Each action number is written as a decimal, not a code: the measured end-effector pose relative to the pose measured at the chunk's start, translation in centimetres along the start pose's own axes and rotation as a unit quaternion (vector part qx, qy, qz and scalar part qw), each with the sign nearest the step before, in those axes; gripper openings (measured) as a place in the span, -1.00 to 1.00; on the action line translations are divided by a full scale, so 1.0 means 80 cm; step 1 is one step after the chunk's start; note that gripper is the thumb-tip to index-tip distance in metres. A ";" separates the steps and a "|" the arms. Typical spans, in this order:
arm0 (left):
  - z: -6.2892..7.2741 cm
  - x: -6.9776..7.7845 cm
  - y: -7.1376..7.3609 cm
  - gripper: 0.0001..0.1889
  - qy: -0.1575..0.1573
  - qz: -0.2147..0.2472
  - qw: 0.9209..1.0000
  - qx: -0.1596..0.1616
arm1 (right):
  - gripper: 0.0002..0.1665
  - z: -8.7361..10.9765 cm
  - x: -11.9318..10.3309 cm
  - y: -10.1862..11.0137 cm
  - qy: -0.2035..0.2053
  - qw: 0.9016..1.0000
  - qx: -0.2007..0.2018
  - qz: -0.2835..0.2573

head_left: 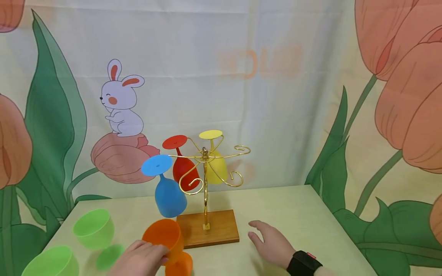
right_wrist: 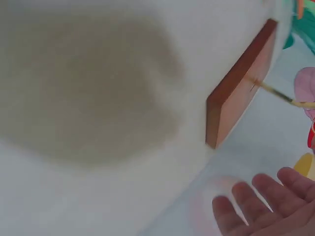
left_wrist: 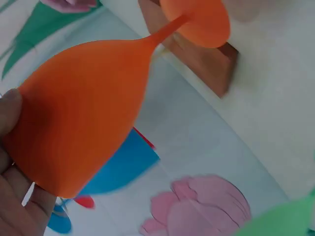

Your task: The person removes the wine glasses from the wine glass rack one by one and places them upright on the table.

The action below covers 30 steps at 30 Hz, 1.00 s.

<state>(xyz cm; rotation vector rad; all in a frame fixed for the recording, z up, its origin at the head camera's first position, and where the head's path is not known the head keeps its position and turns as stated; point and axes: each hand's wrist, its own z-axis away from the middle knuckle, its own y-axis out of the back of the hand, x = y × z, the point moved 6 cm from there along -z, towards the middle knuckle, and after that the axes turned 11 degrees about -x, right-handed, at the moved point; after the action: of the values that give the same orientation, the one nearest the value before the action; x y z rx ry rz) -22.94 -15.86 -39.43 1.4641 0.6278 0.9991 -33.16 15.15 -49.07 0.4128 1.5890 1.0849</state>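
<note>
My left hand (head_left: pixel 139 258) grips an orange plastic goblet (head_left: pixel 165 237) by the rim of its bowl, with the foot (left_wrist: pixel 204 22) pointing down toward the table. In the left wrist view the thumb and fingers lie around the bowl's edge. My right hand (head_left: pixel 272 243) hovers over the table right of the rack's wooden base (head_left: pixel 226 226), fingers spread and holding nothing. On the gold metal rack (head_left: pixel 205 191), a blue goblet (head_left: pixel 169 197), a red goblet (head_left: pixel 183 168) and a yellow goblet (head_left: pixel 216 168) hang upside down by their feet. Other curled arms of the rack carry nothing.
Two light green goblets (head_left: pixel 94 230) stand on the table's left side, the nearer one (head_left: pixel 51 264) cut off by the frame. The pale table (head_left: pixel 286 207) ends at a printed curtain (head_left: pixel 276 115) with tulips and a rabbit.
</note>
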 end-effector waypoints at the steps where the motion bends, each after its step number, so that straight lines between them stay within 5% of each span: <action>1: 0.003 -0.013 0.000 -0.86 0.020 -0.007 1.000 -0.001 | -0.38 0.001 0.002 0.005 -0.001 0.999 0.013 0.039; 5: 0.014 -0.060 0.003 -0.87 0.096 -0.020 0.995 0.006 | -0.26 0.006 0.010 0.015 0.001 0.990 0.046 0.132; 9: 0.024 -0.095 0.007 -0.88 0.148 -0.012 0.989 0.001 | -0.20 0.008 0.017 0.018 -0.002 0.989 0.042 0.144; 16: 0.036 -0.125 0.014 -0.86 0.144 -0.030 0.989 0.021 | -0.16 0.010 0.022 0.020 -0.015 0.988 0.030 0.148; 30: 0.035 -0.153 -0.006 -0.86 0.174 0.015 0.984 -0.026 | -0.14 0.012 0.030 0.017 -0.042 0.988 0.011 0.146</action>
<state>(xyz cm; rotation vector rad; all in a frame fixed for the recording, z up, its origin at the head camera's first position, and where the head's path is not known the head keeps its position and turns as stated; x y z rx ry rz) -26.38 -27.54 -42.45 1.2658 0.8258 1.2988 -33.44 18.06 -49.35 0.7141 1.4976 1.2544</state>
